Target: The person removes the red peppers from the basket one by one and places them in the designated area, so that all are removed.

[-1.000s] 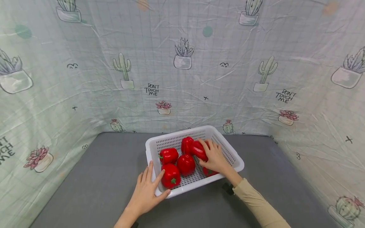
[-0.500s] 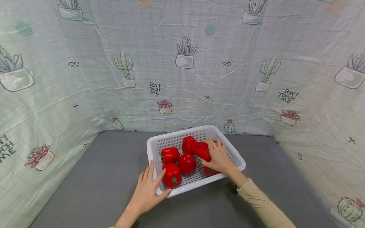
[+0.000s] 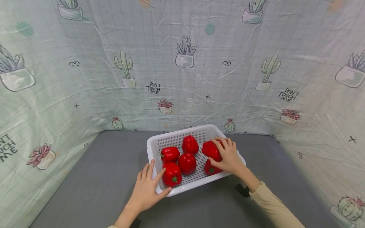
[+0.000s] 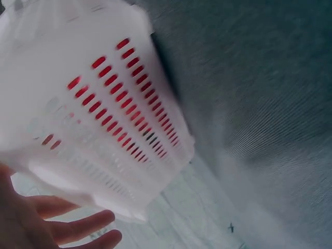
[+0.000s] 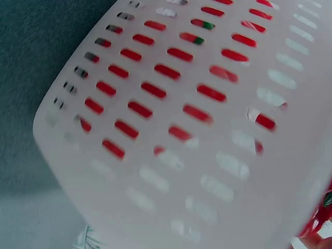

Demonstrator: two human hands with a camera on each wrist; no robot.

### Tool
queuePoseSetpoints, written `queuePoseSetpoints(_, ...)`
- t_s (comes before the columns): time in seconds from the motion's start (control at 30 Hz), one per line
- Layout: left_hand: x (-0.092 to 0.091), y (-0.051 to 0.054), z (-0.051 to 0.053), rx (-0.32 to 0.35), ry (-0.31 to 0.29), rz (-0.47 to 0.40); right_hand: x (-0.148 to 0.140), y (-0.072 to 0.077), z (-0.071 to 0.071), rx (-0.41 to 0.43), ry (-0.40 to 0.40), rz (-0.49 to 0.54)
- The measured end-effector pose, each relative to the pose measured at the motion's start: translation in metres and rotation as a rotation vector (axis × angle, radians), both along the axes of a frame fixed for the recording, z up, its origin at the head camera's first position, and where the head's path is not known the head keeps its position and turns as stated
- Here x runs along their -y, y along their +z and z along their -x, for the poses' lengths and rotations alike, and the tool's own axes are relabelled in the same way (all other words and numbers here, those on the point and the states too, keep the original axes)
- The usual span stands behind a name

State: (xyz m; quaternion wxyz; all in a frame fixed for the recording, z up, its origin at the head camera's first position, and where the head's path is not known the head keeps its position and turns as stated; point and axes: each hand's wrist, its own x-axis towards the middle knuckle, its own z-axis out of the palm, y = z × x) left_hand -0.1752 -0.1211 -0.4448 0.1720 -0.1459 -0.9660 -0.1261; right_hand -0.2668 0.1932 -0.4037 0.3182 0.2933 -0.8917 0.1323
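In the head view a white slotted plastic basket (image 3: 196,183) holds several red bell peppers. My right hand (image 3: 230,160) grips one bell pepper (image 3: 211,150) in the right half of the basket, thumb on the near side and fingers over the top. Just below it lies another bell pepper (image 3: 211,168), partly hidden by that hand. My left hand (image 3: 145,191) rests with spread fingers against the basket's left rim, near a bell pepper with a green stem (image 3: 172,174). In the left wrist view the left fingers (image 4: 85,228) extend beside the basket wall (image 4: 62,119).
Further bell peppers (image 3: 187,163) sit in the middle and left of the basket, one at the back wall (image 3: 190,144). The basket stands on a grey tabletop (image 3: 99,177). A cactus-printed curtain (image 3: 182,85) encloses the back and sides.
My right hand has moved right with the bell pepper in its grip, away from the pepper at the back. More of the pepper below it shows. My left hand stays at the basket's rim.
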Motion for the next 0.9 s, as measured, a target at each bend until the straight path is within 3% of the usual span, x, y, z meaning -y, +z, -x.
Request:
queuePoseSetpoints(0.2, 0.003, 0.007, 0.011, -0.045, 0.043, 0.019, -0.015, 0.005, -0.007, -0.048, 0.008, 0.029)
queuePoseSetpoints(0.4, 0.010, 0.007, 0.030, -0.020, 0.104, 0.017, -0.031, 0.011, -0.012, -0.072, -0.006, 0.049)
queuePoseSetpoints(0.63, 0.016, 0.008, 0.055, 0.091, 0.126, -0.045, -0.052, 0.016, -0.008, -0.105, -0.056, 0.078)
queuePoseSetpoints(0.9, 0.015, 0.016, 0.087, 0.216, 0.125, -0.092, -0.076, 0.015, 0.001, -0.043, -0.167, 0.159)
